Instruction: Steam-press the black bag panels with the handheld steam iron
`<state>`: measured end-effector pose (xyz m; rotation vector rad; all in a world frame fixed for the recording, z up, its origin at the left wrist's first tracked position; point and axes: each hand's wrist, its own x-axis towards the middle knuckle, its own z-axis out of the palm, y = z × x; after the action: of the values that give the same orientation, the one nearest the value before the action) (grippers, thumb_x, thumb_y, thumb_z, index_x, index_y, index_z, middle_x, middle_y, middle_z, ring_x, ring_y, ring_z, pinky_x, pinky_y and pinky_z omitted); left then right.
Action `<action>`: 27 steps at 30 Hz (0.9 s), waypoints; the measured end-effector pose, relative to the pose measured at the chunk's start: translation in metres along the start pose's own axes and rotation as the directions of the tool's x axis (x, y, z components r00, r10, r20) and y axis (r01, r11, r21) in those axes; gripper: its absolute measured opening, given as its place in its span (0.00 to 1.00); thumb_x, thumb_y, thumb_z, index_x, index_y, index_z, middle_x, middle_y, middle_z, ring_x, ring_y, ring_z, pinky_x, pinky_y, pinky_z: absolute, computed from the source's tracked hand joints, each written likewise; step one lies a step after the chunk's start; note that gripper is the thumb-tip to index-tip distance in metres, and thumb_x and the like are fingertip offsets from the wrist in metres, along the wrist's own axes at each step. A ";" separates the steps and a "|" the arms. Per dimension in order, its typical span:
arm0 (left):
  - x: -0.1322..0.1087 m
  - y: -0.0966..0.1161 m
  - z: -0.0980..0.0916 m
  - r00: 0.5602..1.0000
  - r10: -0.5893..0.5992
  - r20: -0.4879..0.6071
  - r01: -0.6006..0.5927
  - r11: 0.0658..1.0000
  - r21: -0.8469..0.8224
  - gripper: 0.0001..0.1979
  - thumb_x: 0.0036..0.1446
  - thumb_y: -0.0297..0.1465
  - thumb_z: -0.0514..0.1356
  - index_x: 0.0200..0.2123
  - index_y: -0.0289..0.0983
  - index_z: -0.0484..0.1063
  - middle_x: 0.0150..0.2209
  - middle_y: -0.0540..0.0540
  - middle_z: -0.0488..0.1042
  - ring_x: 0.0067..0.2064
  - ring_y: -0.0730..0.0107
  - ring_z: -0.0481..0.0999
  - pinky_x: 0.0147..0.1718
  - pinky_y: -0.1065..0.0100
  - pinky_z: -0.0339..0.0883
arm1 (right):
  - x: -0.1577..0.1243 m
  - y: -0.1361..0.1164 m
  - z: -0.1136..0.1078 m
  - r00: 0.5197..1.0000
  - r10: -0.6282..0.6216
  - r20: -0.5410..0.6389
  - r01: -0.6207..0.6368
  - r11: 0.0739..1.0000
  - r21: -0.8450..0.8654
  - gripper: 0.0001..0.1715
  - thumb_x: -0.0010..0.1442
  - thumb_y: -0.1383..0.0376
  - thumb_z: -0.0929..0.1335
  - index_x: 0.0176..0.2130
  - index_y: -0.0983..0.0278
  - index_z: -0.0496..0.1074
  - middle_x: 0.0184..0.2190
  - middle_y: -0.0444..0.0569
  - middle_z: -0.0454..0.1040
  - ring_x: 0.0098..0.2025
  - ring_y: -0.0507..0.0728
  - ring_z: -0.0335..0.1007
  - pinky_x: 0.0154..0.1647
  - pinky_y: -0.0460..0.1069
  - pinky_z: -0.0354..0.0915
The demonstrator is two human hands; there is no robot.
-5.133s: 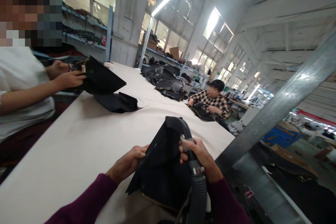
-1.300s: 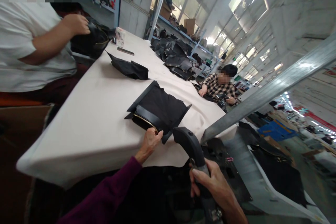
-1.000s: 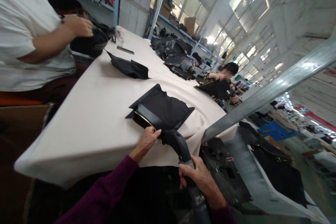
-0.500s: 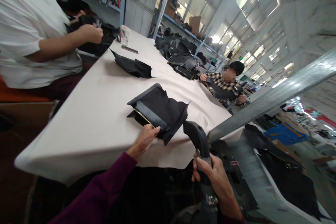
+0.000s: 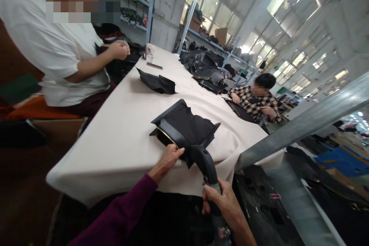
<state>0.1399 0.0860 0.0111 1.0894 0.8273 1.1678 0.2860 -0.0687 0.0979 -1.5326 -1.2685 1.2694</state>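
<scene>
A black bag piece (image 5: pixel 187 123) with a gold zipper along its near edge lies on the white-covered table. My left hand (image 5: pixel 169 158) pinches that zipper edge between thumb and fingers. In my right hand (image 5: pixel 225 204) is a black handheld tool with a curved nozzle (image 5: pixel 205 163), its grip wrapped by my fingers. The nozzle's tip reaches over the near right corner of the bag piece; whether it touches cannot be made out. Farther back on the table lies another black piece (image 5: pixel 158 82).
A metal post (image 5: pixel 302 123) slants across the right side, by the table (image 5: pixel 100 153). A phone (image 5: pixel 155 65) and a cup (image 5: pixel 150 52) stand at the back. Black pieces (image 5: pixel 209 73) are heaped farther off. One co-worker (image 5: pixel 75 61) sits left, another (image 5: pixel 259 100) right.
The curved tool has moved left, from beside the bag piece to over its near corner. My left hand keeps its pinch. The whole view has shifted, so the table appears farther right.
</scene>
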 end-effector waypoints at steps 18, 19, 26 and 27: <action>-0.003 -0.002 -0.005 0.995 -0.031 0.096 0.045 0.988 -0.149 0.17 0.40 0.38 0.67 0.18 0.34 0.64 0.18 0.51 0.61 0.22 0.74 0.60 0.22 0.71 0.52 | -0.002 -0.009 -0.003 0.999 -0.027 0.039 0.031 0.995 -0.095 0.11 0.57 0.61 0.65 0.31 0.68 0.64 0.14 0.42 0.66 0.18 0.52 0.66 0.22 0.46 0.65; -0.003 -0.001 -0.004 0.994 -0.031 0.106 0.048 0.986 -0.159 0.16 0.40 0.38 0.67 0.19 0.33 0.66 0.19 0.50 0.63 0.24 0.72 0.62 0.23 0.71 0.54 | 0.002 -0.011 -0.003 0.999 -0.046 0.021 0.048 0.997 -0.068 0.13 0.57 0.59 0.66 0.31 0.68 0.64 0.14 0.42 0.66 0.18 0.52 0.66 0.23 0.46 0.66; -0.007 0.013 0.001 0.986 -0.054 0.155 0.099 0.950 -0.296 0.15 0.39 0.38 0.68 0.26 0.32 0.72 0.25 0.45 0.70 0.30 0.65 0.70 0.33 0.66 0.64 | -0.002 -0.017 -0.016 0.993 -0.095 -0.067 0.094 0.995 -0.022 0.19 0.56 0.54 0.68 0.29 0.68 0.63 0.16 0.42 0.64 0.17 0.51 0.65 0.23 0.47 0.67; -0.008 0.016 0.002 0.986 -0.059 0.156 0.107 0.942 -0.319 0.16 0.38 0.37 0.68 0.27 0.32 0.72 0.25 0.45 0.71 0.30 0.66 0.71 0.34 0.66 0.65 | -0.004 -0.015 -0.017 0.994 -0.092 -0.058 0.089 0.995 -0.046 0.20 0.56 0.54 0.68 0.29 0.68 0.64 0.15 0.42 0.64 0.17 0.51 0.64 0.23 0.47 0.67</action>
<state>0.1355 0.0781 0.0265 0.8448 0.5374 1.0949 0.2988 -0.0691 0.1168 -1.5146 -1.3192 1.1368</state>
